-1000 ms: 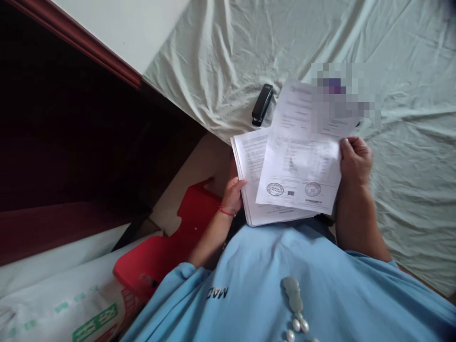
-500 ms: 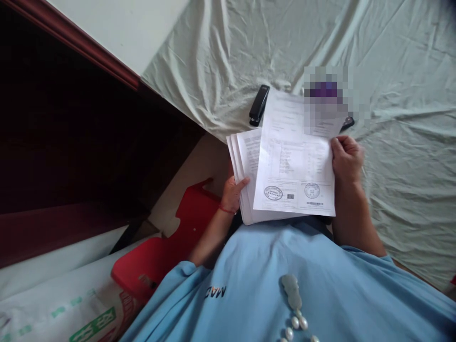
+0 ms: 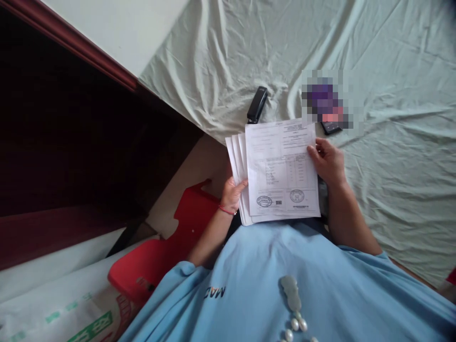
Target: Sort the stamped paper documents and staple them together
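Observation:
A stack of papers (image 3: 238,164) is fanned at its left edge, and my left hand (image 3: 233,192) grips that edge with the thumb on top. On the stack lies a printed sheet (image 3: 283,173) with two round stamps near its lower edge. My right hand (image 3: 327,160) pinches the right edge of this sheet between thumb and fingers. Just beyond the papers, a black stapler (image 3: 257,104) rests on the pale cloth. The sheet's top left part comes close to the stapler's near end. Fingers of my left hand under the stack are hidden.
A phone (image 3: 331,127), partly blurred out, lies on the pale green cloth (image 3: 395,95) beyond my right hand. To the left are a red plastic stool (image 3: 194,213), a dark wooden cabinet (image 3: 71,142) and a white printed sack (image 3: 60,304).
My right hand has moved left and slightly nearer with the printed sheet, which now lines up more with the stack. More of the phone shows. My left hand has hardly moved.

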Demonstrator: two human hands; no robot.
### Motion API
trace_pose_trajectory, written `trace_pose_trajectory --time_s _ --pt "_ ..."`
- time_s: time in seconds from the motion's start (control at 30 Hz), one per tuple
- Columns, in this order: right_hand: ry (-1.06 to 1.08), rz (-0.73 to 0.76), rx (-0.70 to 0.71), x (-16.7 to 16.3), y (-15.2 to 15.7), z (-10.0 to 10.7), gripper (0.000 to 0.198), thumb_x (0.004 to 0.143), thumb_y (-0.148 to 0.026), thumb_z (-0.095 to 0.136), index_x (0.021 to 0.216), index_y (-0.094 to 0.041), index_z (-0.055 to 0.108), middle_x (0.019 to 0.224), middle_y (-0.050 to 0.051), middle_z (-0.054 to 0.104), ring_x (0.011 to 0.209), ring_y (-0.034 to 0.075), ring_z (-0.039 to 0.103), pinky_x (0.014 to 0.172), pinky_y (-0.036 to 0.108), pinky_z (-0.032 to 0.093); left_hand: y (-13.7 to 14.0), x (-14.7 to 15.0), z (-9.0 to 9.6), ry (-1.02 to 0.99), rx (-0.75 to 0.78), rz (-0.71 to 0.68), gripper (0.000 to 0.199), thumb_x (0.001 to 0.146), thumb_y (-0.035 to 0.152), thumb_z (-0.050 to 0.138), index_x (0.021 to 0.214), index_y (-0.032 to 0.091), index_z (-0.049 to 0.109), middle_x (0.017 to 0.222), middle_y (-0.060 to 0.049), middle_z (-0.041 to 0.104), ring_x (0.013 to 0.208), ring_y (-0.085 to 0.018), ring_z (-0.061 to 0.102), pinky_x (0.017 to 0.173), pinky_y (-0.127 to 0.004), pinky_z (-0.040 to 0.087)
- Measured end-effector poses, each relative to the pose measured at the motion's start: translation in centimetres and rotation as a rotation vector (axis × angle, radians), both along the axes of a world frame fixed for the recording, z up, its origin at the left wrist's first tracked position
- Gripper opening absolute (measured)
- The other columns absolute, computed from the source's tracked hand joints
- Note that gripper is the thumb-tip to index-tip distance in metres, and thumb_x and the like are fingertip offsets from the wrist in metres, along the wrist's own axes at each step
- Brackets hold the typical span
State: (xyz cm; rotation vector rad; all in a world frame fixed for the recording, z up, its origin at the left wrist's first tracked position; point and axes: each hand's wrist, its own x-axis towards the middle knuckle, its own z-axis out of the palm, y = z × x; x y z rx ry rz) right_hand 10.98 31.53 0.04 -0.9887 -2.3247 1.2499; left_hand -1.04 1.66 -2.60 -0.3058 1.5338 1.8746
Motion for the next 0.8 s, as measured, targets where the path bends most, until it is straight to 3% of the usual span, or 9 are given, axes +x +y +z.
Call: trace_pose_trajectory --time_s 0.1,0.2,0.37,0.7,0.8 --pt "0.029 0.094 -0.156 0.07 -0.12 0.25 0.036 0.089 -0.051 0.073 0.116 -0.026 0.075 0.097 0.006 0.082 0.081 0.024 0.075 0.073 0.038 0.059 0.16 0.08 -0.18 0.02 -0.043 -0.001 0.069 0.039 0.042 0.113 0.096 0.019 0.081 0.095 -0.007 0.088 0.094 -0.031 0.083 0.093 -0.043 0.065" --pt "0.027 0.113 -0.237 0.14 -0.13 0.36 0.027 0.086 -0.05 0.075 0.099 -0.026 0.074 0.089 0.004 0.079 0.076 0.022 0.072 0.068 0.035 0.056 0.28 0.19 0.0 0.016 -0.044 -0.009 0.068 0.04 0.044 0.113 0.095 0.019 0.081 0.094 -0.008 0.087 0.103 -0.034 0.083 0.097 -0.044 0.064" --pt "0.073 0.086 -0.225 0.09 -0.03 0.18 0.021 0.085 -0.045 0.072 0.092 -0.025 0.074 0.081 0.0 0.072 0.072 0.018 0.064 0.066 0.033 0.051 0.32 0.35 0.5 -0.047 0.016 0.025 0.064 0.052 0.062 0.106 0.092 0.019 0.082 0.092 -0.009 0.087 0.104 -0.035 0.084 0.096 -0.045 0.065" --pt "0.122 0.004 -0.212 -0.22 -0.11 0.51 0.023 0.083 -0.04 0.072 0.099 -0.025 0.077 0.091 0.003 0.078 0.082 0.022 0.069 0.075 0.037 0.057 0.11 0.08 0.57 -0.051 -0.047 0.114 0.037 0.052 0.042 0.1 0.072 0.02 0.077 0.078 -0.003 0.083 0.09 -0.031 0.083 0.074 -0.035 0.062" --pt "0.126 -0.016 -0.216 -0.27 -0.06 0.58 0.02 0.083 -0.039 0.072 0.098 -0.026 0.077 0.092 0.003 0.079 0.086 0.023 0.071 0.079 0.039 0.059 0.05 0.09 0.64 -0.035 -0.048 0.12 0.036 0.053 0.041 0.099 0.073 0.02 0.077 0.078 -0.003 0.083 0.09 -0.029 0.083 0.076 -0.035 0.062"
